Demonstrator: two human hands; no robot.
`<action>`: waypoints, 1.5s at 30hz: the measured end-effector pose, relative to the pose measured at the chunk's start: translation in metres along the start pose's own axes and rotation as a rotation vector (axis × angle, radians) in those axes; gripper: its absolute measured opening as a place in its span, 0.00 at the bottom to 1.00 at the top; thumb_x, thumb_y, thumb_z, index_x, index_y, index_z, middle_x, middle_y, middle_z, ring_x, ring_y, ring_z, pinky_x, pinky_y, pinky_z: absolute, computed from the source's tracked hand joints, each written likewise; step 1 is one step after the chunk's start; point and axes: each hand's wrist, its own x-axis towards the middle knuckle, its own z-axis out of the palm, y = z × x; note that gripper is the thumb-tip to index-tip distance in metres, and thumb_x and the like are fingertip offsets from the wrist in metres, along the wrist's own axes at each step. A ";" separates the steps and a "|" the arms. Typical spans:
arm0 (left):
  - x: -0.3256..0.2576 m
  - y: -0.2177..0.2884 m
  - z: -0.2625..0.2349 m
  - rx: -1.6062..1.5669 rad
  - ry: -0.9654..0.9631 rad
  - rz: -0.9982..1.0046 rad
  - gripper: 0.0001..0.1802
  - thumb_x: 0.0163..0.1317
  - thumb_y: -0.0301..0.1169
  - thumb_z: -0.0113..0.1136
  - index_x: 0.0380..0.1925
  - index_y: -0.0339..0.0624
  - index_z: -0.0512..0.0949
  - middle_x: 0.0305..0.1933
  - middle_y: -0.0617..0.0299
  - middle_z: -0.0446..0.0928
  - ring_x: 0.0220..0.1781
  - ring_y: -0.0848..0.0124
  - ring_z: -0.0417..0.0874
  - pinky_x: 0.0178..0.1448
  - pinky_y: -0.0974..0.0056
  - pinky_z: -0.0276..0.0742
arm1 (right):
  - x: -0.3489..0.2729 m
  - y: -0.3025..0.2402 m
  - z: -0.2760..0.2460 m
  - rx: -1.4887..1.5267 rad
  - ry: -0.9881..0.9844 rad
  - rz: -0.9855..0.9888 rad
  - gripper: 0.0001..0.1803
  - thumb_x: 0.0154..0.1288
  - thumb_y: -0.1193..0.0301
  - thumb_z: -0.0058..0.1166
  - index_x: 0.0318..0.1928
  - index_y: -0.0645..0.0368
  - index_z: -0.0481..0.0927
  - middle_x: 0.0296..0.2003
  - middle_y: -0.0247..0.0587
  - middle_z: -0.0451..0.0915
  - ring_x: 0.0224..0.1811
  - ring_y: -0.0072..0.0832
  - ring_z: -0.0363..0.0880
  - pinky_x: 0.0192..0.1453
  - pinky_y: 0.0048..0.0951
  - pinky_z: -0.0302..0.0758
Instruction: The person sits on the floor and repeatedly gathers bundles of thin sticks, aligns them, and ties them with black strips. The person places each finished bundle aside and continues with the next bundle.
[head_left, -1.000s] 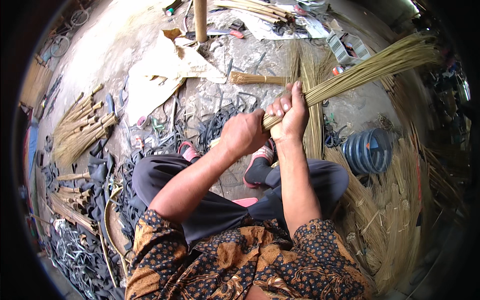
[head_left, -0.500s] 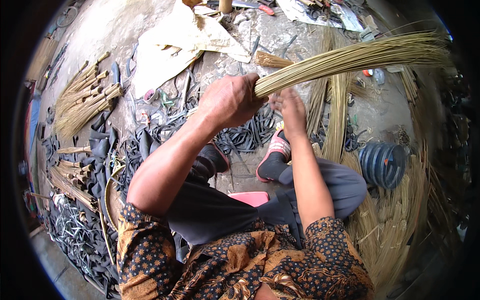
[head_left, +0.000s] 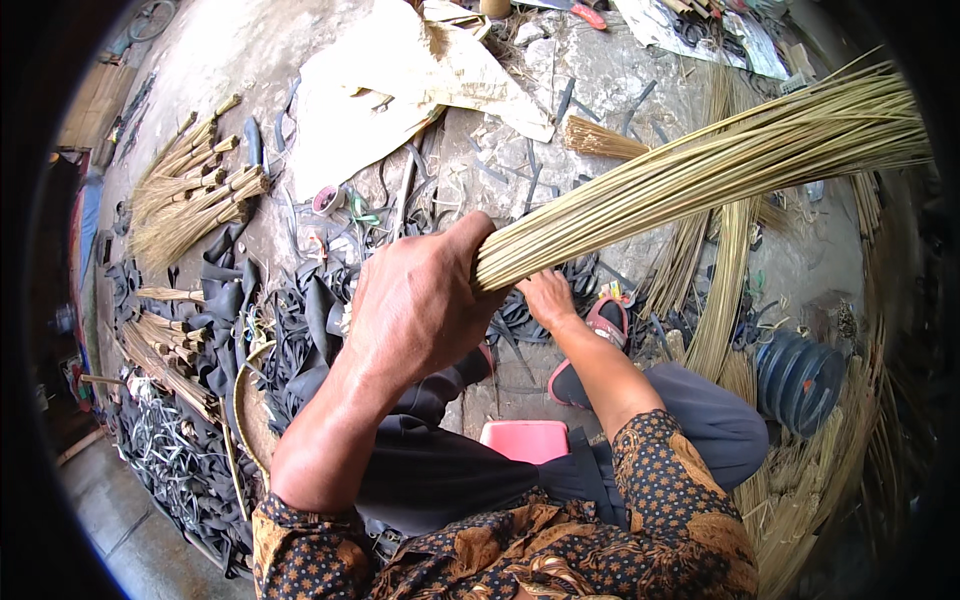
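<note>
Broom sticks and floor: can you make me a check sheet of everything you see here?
Surface: grey concrete floor, dusty.
Job's things: bundle of straw sticks, raised, fanning out to the right.
Clutter: finished small brooms; black rubber strips; pale sheet; blue ribbed container; pink stool.
Grippers: left hand clenched round the bundle's end; right hand just under it, grip unclear.
Cables: nothing seen.
Surroundings: loose straw piled at right.

The person wears a brown-and-black batik shirt (head_left: pixel 560 540), dark grey trousers (head_left: pixel 450 480) and red-trimmed sandals (head_left: pixel 600 330).
</note>
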 end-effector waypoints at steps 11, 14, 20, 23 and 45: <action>0.001 -0.011 0.009 0.113 0.063 0.025 0.15 0.66 0.43 0.67 0.39 0.44 0.77 0.27 0.46 0.82 0.33 0.42 0.86 0.38 0.43 0.80 | 0.015 -0.028 -0.093 0.744 0.197 0.291 0.09 0.75 0.71 0.51 0.51 0.61 0.77 0.43 0.52 0.83 0.48 0.50 0.82 0.58 0.49 0.75; -0.001 -0.011 0.014 0.134 0.075 0.069 0.12 0.68 0.39 0.62 0.39 0.44 0.76 0.29 0.45 0.83 0.34 0.42 0.87 0.37 0.41 0.80 | -0.002 -0.058 -0.153 0.815 0.403 0.388 0.15 0.79 0.70 0.47 0.60 0.64 0.71 0.45 0.57 0.80 0.48 0.48 0.81 0.57 0.45 0.76; -0.013 -0.001 0.033 0.146 0.244 0.189 0.09 0.68 0.36 0.60 0.38 0.42 0.77 0.29 0.45 0.84 0.35 0.42 0.88 0.37 0.42 0.82 | -0.047 -0.120 -0.268 1.013 0.485 0.229 0.19 0.85 0.70 0.44 0.70 0.58 0.76 0.35 0.28 0.77 0.23 0.07 0.61 0.26 0.15 0.60; -0.023 0.008 0.046 0.184 0.281 0.206 0.07 0.68 0.32 0.57 0.38 0.39 0.76 0.30 0.45 0.85 0.34 0.47 0.90 0.36 0.46 0.84 | -0.046 -0.143 -0.298 1.190 0.517 0.190 0.24 0.85 0.71 0.44 0.76 0.58 0.69 0.36 0.30 0.80 0.22 0.05 0.61 0.24 0.12 0.58; -0.049 0.015 0.064 0.017 0.115 0.172 0.14 0.70 0.44 0.62 0.44 0.47 0.79 0.32 0.44 0.84 0.36 0.42 0.88 0.38 0.41 0.81 | -0.098 -0.144 -0.303 1.111 0.326 0.326 0.10 0.84 0.68 0.46 0.54 0.63 0.73 0.23 0.30 0.71 0.27 0.17 0.70 0.34 0.23 0.70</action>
